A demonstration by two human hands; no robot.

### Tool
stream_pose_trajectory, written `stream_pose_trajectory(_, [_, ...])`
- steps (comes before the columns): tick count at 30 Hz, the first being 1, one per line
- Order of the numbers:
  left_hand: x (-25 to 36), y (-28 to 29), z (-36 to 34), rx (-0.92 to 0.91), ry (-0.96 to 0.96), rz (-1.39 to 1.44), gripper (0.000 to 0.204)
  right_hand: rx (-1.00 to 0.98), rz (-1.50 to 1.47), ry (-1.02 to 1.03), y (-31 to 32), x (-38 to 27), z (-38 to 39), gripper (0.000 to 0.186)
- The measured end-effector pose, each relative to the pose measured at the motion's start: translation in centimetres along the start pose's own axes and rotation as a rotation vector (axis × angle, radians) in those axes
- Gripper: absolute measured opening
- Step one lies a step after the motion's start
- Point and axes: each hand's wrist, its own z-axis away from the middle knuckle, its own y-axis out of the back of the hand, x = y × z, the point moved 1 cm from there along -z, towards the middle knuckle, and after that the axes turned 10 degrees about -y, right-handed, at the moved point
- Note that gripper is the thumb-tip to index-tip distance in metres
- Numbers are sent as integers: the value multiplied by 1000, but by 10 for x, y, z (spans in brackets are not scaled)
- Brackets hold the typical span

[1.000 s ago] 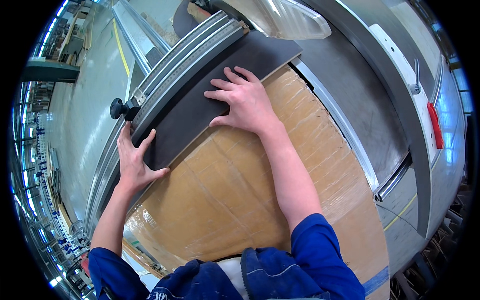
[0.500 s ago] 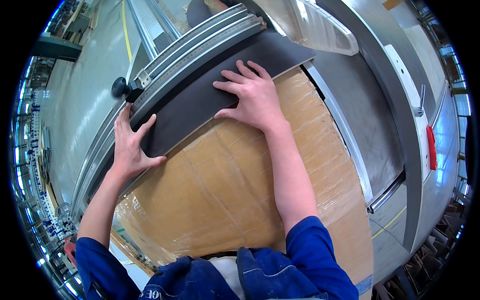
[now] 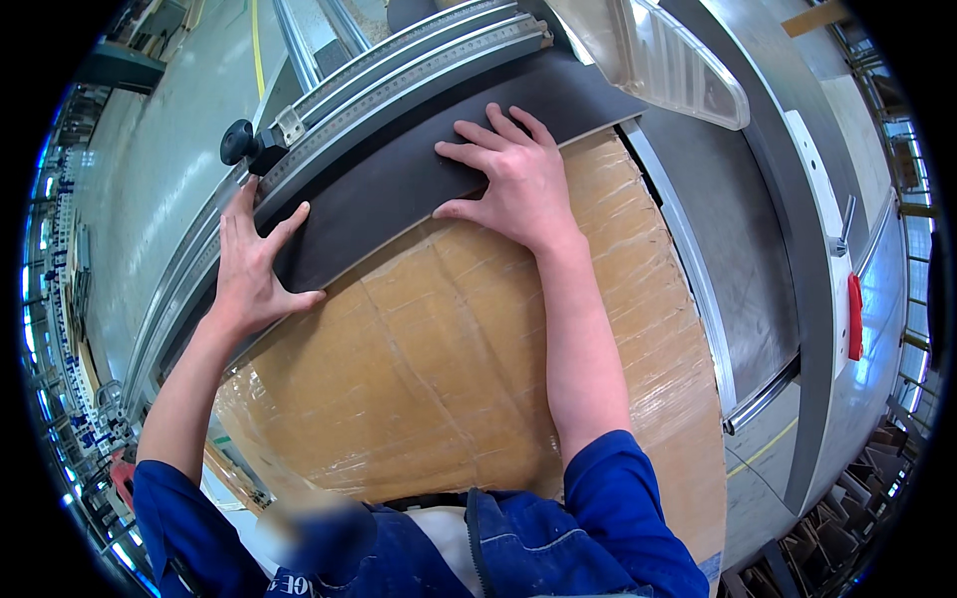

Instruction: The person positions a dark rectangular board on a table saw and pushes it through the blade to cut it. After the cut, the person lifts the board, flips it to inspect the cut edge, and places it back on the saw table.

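While your right hand (image 3: 516,184) lay spread open on the dark panel (image 3: 374,189), your left hand (image 3: 251,267), also open, spanned its left part, seemingly to steady it against the metal fence (image 3: 399,95) along the far edge of the brown worktop (image 3: 459,329).

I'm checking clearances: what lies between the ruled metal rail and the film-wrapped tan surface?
The dark panel, partly under the right hand, shows there in the head view.
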Motion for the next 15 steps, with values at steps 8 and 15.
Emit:
stream_pose_trajectory(8, [2,1,-2,-20,12,-6,111,-6,3,-10,1,0,0,67])
stream_pose_trajectory(15, [3,1,-3,-36,24,-8,111,-8,5,-12,0,1,-1,67])
